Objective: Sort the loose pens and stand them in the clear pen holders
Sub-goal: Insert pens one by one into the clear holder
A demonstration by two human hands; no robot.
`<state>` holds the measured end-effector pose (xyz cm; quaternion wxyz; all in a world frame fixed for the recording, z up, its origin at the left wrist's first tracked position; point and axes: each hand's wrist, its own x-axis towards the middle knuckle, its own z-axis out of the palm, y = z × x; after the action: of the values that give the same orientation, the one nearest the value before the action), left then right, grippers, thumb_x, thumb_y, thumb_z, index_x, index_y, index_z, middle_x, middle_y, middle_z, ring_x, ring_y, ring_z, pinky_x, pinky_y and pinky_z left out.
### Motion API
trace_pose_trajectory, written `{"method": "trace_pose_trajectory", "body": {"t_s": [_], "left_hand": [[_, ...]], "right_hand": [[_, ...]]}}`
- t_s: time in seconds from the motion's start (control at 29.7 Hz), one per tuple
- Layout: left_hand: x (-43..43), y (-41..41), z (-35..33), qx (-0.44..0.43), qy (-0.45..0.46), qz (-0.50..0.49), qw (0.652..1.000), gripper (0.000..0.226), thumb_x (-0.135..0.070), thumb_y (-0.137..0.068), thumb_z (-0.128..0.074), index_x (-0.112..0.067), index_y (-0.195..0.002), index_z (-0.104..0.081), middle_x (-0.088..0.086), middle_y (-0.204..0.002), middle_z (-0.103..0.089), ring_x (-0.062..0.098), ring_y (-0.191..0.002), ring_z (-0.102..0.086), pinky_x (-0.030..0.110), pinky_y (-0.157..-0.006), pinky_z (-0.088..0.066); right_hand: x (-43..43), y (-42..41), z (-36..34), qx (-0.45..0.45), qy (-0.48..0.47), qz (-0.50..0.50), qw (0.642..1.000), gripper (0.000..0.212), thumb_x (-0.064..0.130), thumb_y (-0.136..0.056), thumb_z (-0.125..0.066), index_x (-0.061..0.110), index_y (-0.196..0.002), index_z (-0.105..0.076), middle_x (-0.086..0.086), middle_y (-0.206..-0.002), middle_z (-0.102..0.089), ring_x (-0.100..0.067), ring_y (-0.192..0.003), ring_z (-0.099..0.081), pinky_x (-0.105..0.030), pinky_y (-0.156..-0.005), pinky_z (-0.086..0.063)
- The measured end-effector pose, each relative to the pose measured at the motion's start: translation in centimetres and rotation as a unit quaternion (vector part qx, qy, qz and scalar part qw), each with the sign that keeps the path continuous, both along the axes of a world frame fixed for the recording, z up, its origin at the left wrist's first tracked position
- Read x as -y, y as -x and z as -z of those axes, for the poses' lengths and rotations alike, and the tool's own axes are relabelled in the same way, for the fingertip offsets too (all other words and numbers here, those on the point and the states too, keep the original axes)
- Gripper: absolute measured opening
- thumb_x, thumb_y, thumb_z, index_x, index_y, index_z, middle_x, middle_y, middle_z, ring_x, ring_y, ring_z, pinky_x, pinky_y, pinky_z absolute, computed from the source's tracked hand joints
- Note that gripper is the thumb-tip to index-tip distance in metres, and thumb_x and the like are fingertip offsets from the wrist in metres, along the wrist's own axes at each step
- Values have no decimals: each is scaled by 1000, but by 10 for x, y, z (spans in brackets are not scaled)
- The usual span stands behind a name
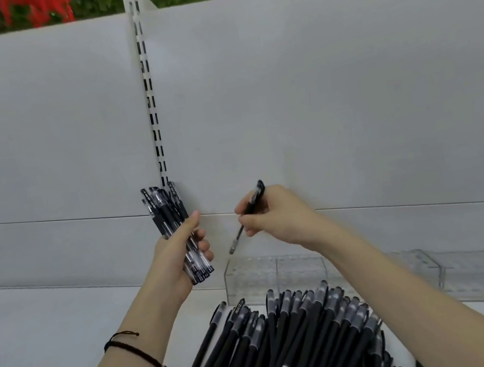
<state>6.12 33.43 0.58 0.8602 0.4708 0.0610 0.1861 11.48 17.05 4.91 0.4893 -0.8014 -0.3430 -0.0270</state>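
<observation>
A single pen (pixel 247 214) was pinched in the right hand (pixel 275 216), tip down above the clear pen holders (pixel 275 274). The left hand (pixel 181 251) gripped a bundle of pens (pixel 174 226). A loose pile of pens (pixel 292 341) covered the near surface (pixel 50 327); open room lay left.

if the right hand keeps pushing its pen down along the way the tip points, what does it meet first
Probably the clear plastic pen holder, near its left end. The right hand aims the single black pen down-left, passing close to the left hand gripping its bundle of black pens; depth is unclear.
</observation>
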Motion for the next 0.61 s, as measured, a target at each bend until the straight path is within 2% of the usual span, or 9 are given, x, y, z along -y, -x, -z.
{"method": "trace_pose_trajectory", "body": {"t_s": [0.13, 0.27, 0.4, 0.54, 0.61], "left_hand": [[1, -1, 1, -4, -1, -2, 1000, 18, -22, -87, -69, -15, -80, -55, -1, -60, -52, 10, -39, -45, 21, -40, -41], [8, -3, 1, 6, -7, -4, 1000, 20, -26, -87, -69, -13, -83, -55, 0, -58, -53, 10, -39, -44, 20, -40, -41], [13, -2, 0, 13, -10, -5, 1000, 20, -25, -87, -68, -12, -87, -53, 0, -58, -53, 10, -39, -43, 21, -39, -40], [13, -2, 0, 15, -11, -2, 1000, 20, -24, -88, -68, -11, -89, -53, 0, -58, -52, 11, -38, -43, 21, -40, -40], [14, -2, -1, 16, -7, -3, 1000, 20, -24, -88, -68, -11, -87, -53, 0, -58, -52, 11, -38, -43, 20, -39, -40]], "right_hand": [[-1, -4, 5, 33, 42, 30, 998, 10, 2, -91, -56, 11, -88, -58, 1, -72, -61, -9, -59, -63, -18, -66, -52], [-4, -6, 8, 25, 23, 23, 999, 11, 1, -92, -55, 11, -87, -56, -3, -72, -60, -12, -59, -61, -24, -67, -55], [-10, -6, 13, 45, 16, 34, 998, 17, 3, -90, -61, 12, -99, -50, -4, -75, -59, -13, -57, -59, -22, -61, -52], [-23, -8, 30, 87, 2, 70, 994, 35, 10, -83, -72, 21, -97, -43, -6, -79, -63, -16, -62, -60, -33, -62, -54], [-31, -10, 42, 103, -29, 103, 989, 31, 16, -81, -74, 22, -93, -45, -4, -78, -64, -19, -67, -62, -40, -65, -55]]}}
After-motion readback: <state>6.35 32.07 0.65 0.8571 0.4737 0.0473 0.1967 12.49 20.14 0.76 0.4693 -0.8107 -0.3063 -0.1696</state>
